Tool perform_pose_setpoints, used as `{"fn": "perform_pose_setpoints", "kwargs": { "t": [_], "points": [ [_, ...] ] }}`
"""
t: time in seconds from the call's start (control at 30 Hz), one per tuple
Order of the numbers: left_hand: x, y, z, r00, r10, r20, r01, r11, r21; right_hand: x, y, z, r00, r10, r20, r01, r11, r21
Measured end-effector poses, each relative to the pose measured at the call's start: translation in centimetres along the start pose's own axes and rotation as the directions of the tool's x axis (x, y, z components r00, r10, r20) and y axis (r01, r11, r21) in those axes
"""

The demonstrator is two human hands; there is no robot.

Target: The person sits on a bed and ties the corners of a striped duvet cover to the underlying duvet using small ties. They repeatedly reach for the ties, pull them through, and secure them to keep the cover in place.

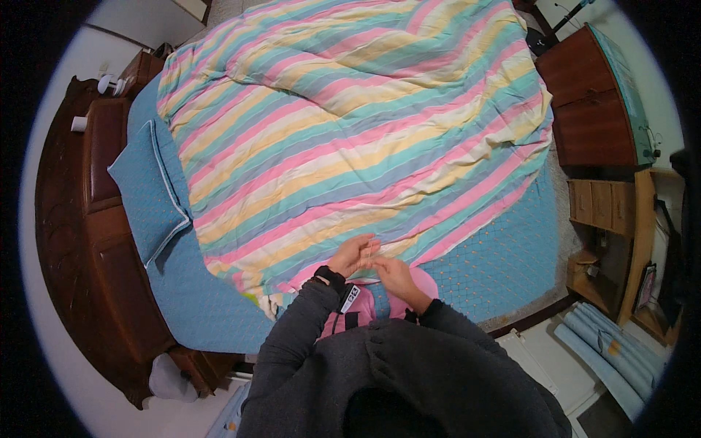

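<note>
A striped quilt (328, 142) in pink, yellow, teal, white and blue lies rumpled over a bed with a blue sheet (493, 263). Above its near edge, my left hand (356, 255) is turned palm up with the fingers loosely bent. My right hand (395, 274) meets it from the right, its fingertips at the left palm and fingers. A thin, pale strand seems to show between the hands, but it is too fine to tell what it is. A dark band with a small device (349, 298) is on my left wrist.
At the left, a blue pillow (148, 191) lies by the carved wooden headboard (71, 219). A dark wooden cabinet (586, 120) and a desk with drawers (601, 203) stand at the right. Blue curtain fabric (613, 345) hangs at the lower right.
</note>
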State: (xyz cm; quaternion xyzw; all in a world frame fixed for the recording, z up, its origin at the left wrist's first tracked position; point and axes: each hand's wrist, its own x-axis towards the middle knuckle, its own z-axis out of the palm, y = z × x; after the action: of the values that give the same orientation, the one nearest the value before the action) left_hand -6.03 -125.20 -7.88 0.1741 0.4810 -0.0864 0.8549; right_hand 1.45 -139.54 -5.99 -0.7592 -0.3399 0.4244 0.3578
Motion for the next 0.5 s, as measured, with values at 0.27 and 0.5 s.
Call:
{"fn": "perform_pose_setpoints", "kwargs": {
  "t": [0.27,0.5],
  "points": [
    [1.2,0.4,1.6,0.989,-0.148,0.004,0.146,0.973,-0.181,-3.5,-1.9,-2.3,0.972,-0.198,0.128,0.218,0.961,-0.168],
    [-0.3,-0.3,3.4,0.988,0.101,-0.114,-0.102,0.995,-0.001,-4.8,-1.4,-1.7,0.84,-0.209,0.5,0.336,0.925,-0.179]
  ]
}}
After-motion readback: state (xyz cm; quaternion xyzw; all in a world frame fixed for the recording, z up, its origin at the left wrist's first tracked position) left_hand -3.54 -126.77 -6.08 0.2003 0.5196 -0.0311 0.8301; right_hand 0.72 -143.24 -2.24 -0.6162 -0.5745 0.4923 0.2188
